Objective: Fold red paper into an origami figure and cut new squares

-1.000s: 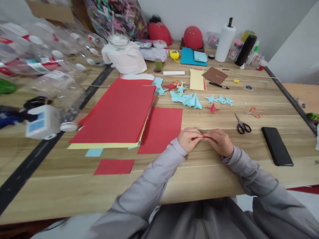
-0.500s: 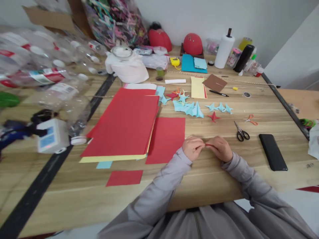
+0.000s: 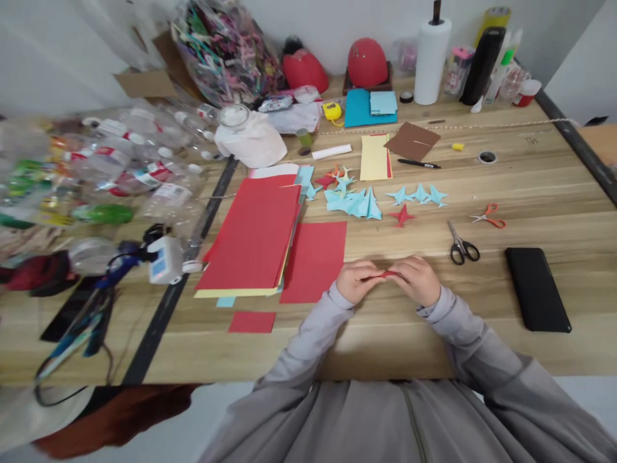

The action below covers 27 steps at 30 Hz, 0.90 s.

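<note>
Between my fingertips is a small folded piece of red paper (image 3: 389,274), mostly hidden by the fingers. My left hand (image 3: 357,280) pinches its left end, and my right hand (image 3: 415,280) pinches the right end. Both hands are just above the wooden table. Left of them lies a square red sheet (image 3: 315,263), partly under a stack of large red paper (image 3: 250,235). Beyond the hands are a red origami crane (image 3: 402,216), several light blue cranes (image 3: 418,193) and a cluster of light blue folded paper (image 3: 354,204).
Black-handled scissors (image 3: 463,244), orange scissors (image 3: 490,217) and a black phone (image 3: 538,289) lie to the right. A red paper strip (image 3: 252,322) sits near the front left. Plastic bottles (image 3: 110,157) crowd the left. Farther back are a pen (image 3: 418,164) and brown paper (image 3: 412,141).
The camera view has shifted, bringing more of the left side into sight. Both hands still pinch the red paper, of which a little more now shows between the fingers.
</note>
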### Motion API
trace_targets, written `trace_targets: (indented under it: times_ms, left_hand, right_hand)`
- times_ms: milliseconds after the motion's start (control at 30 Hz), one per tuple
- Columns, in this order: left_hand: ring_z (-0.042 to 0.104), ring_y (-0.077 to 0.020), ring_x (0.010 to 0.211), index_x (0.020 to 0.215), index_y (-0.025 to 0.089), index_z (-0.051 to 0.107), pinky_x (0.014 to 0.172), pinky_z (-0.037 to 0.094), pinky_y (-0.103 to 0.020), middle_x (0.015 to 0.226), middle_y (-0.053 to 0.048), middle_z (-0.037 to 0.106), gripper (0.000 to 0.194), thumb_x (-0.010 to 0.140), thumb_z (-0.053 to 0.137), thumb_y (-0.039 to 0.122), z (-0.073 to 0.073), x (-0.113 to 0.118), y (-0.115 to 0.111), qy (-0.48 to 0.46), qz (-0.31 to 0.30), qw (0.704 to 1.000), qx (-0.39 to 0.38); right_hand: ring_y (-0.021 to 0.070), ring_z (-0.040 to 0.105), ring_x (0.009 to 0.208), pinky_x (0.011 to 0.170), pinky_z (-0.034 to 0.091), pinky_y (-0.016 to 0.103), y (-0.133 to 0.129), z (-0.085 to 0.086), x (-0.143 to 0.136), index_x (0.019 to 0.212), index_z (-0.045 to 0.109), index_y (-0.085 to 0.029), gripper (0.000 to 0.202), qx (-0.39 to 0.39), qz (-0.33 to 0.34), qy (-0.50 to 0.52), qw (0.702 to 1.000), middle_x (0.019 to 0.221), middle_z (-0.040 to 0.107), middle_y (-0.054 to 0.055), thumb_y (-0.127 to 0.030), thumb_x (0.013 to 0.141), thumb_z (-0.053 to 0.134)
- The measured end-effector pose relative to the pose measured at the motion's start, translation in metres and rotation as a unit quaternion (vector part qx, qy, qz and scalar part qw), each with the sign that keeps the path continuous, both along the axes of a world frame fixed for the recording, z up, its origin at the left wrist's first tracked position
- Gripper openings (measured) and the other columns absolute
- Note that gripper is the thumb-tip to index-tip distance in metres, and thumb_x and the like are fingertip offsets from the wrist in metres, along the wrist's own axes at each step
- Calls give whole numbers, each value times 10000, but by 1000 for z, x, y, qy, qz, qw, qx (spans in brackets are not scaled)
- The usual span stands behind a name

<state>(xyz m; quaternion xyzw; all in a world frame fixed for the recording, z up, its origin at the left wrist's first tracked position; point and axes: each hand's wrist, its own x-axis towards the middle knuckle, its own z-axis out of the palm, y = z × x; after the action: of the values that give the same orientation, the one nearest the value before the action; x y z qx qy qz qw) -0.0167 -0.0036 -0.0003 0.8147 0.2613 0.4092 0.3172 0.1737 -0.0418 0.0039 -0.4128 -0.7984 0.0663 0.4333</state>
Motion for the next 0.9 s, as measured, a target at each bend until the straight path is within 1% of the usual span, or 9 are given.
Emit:
trace_targets:
  times_ms: [100,200,433,500,600,667,733,800,900]
  left_hand:
    - [643,-136,621,791,144,733,569,522,-242,701,-81,695,105,757,727,243,3,4,0,12,24,999,-37]
    - [635,-133,610,754,146,724,575,516,-240,681,-73,687,119,769,714,264,7,8,-1,28,31,998,-47]
    - [627,-133,610,712,156,701,595,491,-245,653,-59,681,171,825,644,271,21,12,-5,29,-15,999,-30]
    - [614,-126,590,708,162,704,594,481,-248,636,-50,678,181,831,636,276,23,10,-3,45,-29,998,-15]
    - [600,-118,573,732,165,715,565,473,-240,651,-50,682,176,817,656,306,22,8,-2,26,-5,999,-40]
    - [609,-120,588,736,155,719,562,482,-237,672,-60,688,170,790,687,313,19,10,-4,-22,25,995,-90]
    - [623,-128,611,731,143,718,586,500,-246,680,-67,693,172,768,711,310,18,14,-10,-76,45,984,-155]
    - [633,-137,617,743,132,717,586,514,-257,693,-73,699,190,765,714,321,17,17,-16,-129,51,961,-238]
    - [633,-140,590,769,116,721,545,522,-263,706,-79,704,235,789,685,347,18,21,-23,-179,25,922,-342]
  right_hand:
    - [149,663,691,685,471,293,1,2,6,846,656,-181,169,-3,5,6,1000,765,736,42,-285,921,545]
    - [156,662,712,690,473,296,1,3,8,854,656,-179,191,-9,14,-10,1000,784,739,51,-265,938,508]
    - [162,612,630,632,460,305,-3,5,8,762,643,-184,220,-31,62,-10,998,661,683,48,-197,918,488]
    - [162,630,657,657,481,307,-3,7,9,799,655,-188,193,-51,68,7,996,694,698,48,-211,916,502]
    - [160,666,724,702,522,297,-3,9,10,858,675,-204,158,-121,60,54,989,778,728,47,-262,909,537]
    - [157,677,714,689,540,286,-4,11,9,843,686,-205,139,-178,38,109,977,781,735,46,-300,879,591]
    - [157,678,676,659,549,281,-4,12,5,800,688,-198,152,-235,16,182,955,746,731,41,-343,832,652]
    - [157,671,638,627,555,283,-4,13,-1,769,683,-193,190,-289,11,259,922,696,717,32,-381,797,685]
    - [139,635,555,557,547,275,-3,14,-8,724,673,-186,213,-341,33,352,871,620,681,11,-391,773,708]
